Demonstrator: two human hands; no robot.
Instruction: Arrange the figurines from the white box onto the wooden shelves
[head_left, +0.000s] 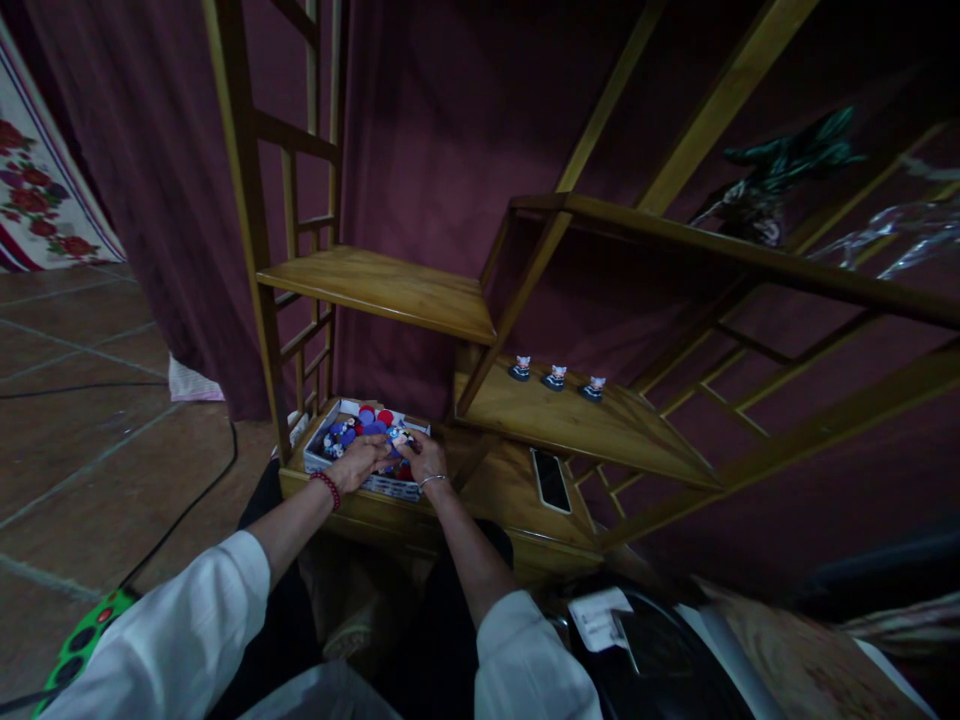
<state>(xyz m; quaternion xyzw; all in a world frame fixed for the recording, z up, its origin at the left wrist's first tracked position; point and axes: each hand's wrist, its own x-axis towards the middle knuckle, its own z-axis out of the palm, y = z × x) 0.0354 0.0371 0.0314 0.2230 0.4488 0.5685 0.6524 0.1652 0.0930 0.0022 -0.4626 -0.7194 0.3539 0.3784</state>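
Above a shallow white patterned box [316, 463], both hands meet around a small cartoon figurine [400, 436] in white, blue and yellow. My right hand [426, 460], with a thin bracelet at the wrist, has its fingers closed on the figurine from the right. My left hand [358, 464], wearing a red bead bracelet, closes its fingertips on the figurine's lower left side. Inside the box lie several small figurines [341, 434] and round purple and red pieces [385, 417]. My fingers hide part of the figurine and of the box contents.
On a wooden shelf [525, 405] to the right stand three small figurines [555, 377] in a row. A phone [551, 482] lies on the lower board. A higher shelf [375, 290] overhangs behind the box. A black stool or seat [667, 650] is at lower right.
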